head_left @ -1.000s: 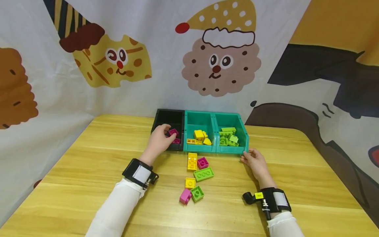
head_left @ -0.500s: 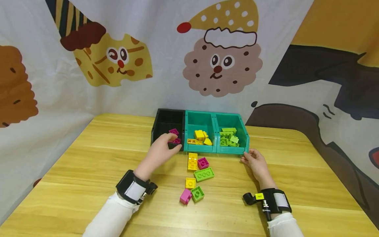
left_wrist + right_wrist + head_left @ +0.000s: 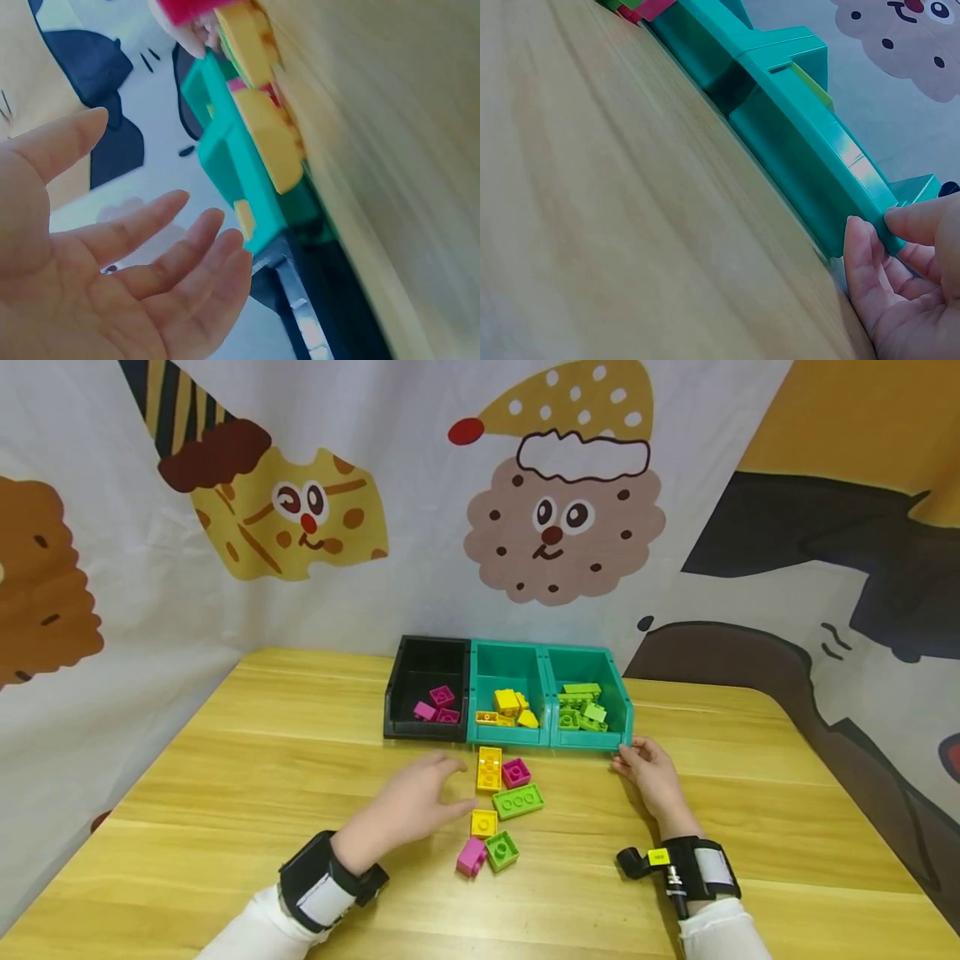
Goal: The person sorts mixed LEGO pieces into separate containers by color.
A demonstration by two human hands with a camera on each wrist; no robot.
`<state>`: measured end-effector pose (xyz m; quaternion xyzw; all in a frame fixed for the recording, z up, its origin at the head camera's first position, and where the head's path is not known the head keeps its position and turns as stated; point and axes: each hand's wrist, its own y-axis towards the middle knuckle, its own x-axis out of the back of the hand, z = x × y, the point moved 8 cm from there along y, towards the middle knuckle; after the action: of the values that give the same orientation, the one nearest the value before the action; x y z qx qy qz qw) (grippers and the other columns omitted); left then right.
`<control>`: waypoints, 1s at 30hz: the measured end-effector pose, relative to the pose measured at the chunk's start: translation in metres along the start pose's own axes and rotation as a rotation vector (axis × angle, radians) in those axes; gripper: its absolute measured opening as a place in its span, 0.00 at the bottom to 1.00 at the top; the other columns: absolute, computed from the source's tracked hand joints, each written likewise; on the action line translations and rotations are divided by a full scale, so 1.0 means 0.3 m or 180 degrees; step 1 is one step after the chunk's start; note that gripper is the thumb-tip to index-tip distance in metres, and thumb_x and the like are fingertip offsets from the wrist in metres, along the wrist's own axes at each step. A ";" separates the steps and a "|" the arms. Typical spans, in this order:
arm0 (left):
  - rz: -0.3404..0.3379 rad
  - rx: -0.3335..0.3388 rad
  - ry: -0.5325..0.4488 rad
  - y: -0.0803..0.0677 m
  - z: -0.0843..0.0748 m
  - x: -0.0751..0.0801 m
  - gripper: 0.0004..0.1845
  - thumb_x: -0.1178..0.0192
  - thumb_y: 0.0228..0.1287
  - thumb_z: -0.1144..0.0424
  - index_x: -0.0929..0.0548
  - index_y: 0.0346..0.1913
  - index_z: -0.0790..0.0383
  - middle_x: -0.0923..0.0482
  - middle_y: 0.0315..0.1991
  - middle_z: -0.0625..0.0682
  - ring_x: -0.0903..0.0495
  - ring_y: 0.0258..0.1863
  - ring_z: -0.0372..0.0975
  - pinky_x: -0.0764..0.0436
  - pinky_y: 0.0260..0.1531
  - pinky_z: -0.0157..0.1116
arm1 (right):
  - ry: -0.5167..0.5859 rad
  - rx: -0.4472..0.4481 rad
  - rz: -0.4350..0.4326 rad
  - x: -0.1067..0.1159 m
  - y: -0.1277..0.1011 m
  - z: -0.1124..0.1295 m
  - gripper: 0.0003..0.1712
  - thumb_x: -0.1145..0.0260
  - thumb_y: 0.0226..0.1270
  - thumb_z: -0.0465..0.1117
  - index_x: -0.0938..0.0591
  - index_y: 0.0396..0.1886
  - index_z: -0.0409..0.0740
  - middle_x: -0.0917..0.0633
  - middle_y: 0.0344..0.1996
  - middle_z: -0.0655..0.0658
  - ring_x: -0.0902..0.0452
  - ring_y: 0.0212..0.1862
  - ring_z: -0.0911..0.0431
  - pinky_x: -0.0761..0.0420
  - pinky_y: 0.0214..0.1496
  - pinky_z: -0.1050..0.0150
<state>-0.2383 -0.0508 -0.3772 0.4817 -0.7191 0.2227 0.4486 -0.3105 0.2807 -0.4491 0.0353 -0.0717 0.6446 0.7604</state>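
My left hand hangs over the table just left of the loose toy bricks, fingers spread and holding nothing. Its fingertips are close to a yellow square brick and a longer yellow brick. Around these lie a long green brick, a magenta brick, a pink brick and a small green brick. At the right, my right hand pinches the front corner of the right teal bin, thumb on the rim and fingers beneath.
Three joined bins stand at the back. The black bin holds several magenta bricks, the middle teal bin yellow ones, the right one green ones. Behind the wooden table hangs a printed cloth.
My left hand has come out of the black bin, where a third magenta brick now shows, and moved toward me to the loose bricks. The right hand keeps its hold on the bin corner.
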 end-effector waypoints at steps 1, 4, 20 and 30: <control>0.0034 -0.0042 0.0027 -0.007 -0.010 -0.005 0.29 0.37 0.59 0.47 0.24 0.58 0.63 0.26 0.58 0.60 0.26 0.57 0.52 0.26 0.56 0.50 | -0.0007 0.0003 0.0004 0.000 -0.001 0.000 0.13 0.49 0.73 0.36 0.36 0.52 0.32 0.26 0.34 0.52 0.25 0.36 0.68 0.21 0.42 0.75; 0.0145 -0.0166 0.0101 -0.028 -0.040 -0.022 0.30 0.36 0.58 0.47 0.24 0.58 0.63 0.25 0.57 0.58 0.24 0.54 0.50 0.24 0.54 0.48 | -0.0027 0.0001 0.0008 -0.001 -0.004 0.000 0.15 0.49 0.73 0.36 0.36 0.52 0.31 0.26 0.34 0.53 0.25 0.36 0.68 0.21 0.42 0.75; 0.0545 -0.0506 0.0515 -0.122 -0.108 -0.117 0.28 0.33 0.56 0.50 0.22 0.57 0.59 0.25 0.55 0.54 0.25 0.53 0.43 0.24 0.54 0.42 | -0.0058 0.0002 -0.0015 0.000 -0.005 0.000 0.15 0.49 0.74 0.36 0.35 0.53 0.31 0.26 0.35 0.52 0.25 0.36 0.69 0.21 0.42 0.76; 0.0677 -0.0623 0.0650 -0.149 -0.127 -0.145 0.25 0.32 0.55 0.57 0.22 0.57 0.56 0.23 0.52 0.51 0.23 0.51 0.40 0.22 0.51 0.39 | -0.0083 -0.0027 -0.0014 0.002 -0.005 0.003 0.18 0.49 0.74 0.36 0.37 0.57 0.29 0.25 0.35 0.52 0.25 0.36 0.69 0.21 0.43 0.75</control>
<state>-0.1761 -0.0204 -0.4007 0.3319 -0.7350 0.2457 0.5379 -0.3090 0.2809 -0.4480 0.0406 -0.0843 0.6421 0.7609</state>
